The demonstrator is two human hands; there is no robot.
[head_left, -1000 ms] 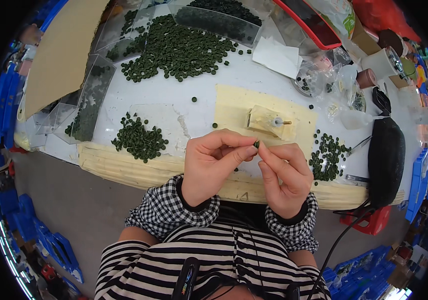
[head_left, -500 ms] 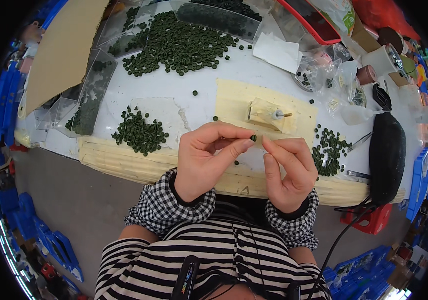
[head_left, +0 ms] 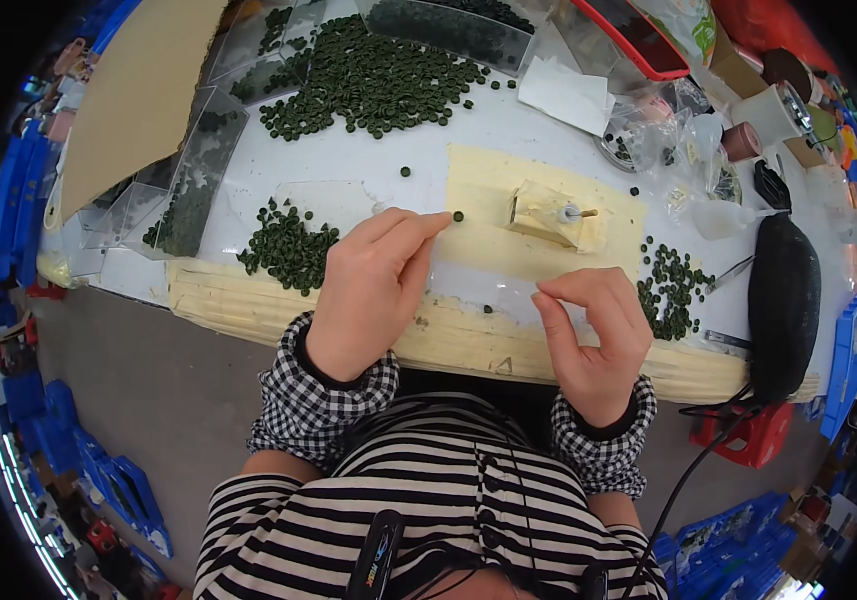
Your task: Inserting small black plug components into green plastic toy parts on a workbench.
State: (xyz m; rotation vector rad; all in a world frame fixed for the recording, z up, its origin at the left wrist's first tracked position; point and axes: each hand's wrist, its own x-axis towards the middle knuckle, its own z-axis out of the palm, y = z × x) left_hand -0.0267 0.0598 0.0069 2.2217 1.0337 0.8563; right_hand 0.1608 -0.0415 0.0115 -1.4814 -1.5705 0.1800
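My left hand (head_left: 369,290) reaches over the table, index finger stretched out, its tip touching or almost touching a small dark green button-like disc (head_left: 459,216) on the yellow sheet (head_left: 479,180). Its thumb is mostly hidden beneath the hand. Nearer the front edge, my right hand (head_left: 599,340) is raised with thumb and index finger pinched together; anything between those tips is too small to make out. Another disc (head_left: 489,309) lies between the two hands. Beyond them stands a small block wrapped in yellowish tape (head_left: 549,215), with a thin metal pin sticking out of it.
Loose green discs form a large pile (head_left: 379,80) at the back and a smaller heap (head_left: 289,245) left of my left hand. More are scattered (head_left: 674,290) on the right, beside tweezers (head_left: 732,273) and a black pouch-like bundle (head_left: 784,290). Clear trays (head_left: 199,190) and cardboard (head_left: 139,100) stand left.
My hands have moved apart. The left one has gone left and away from me to the disc on the sheet; the disc it pinched before no longer shows. My right fingertips have come together.
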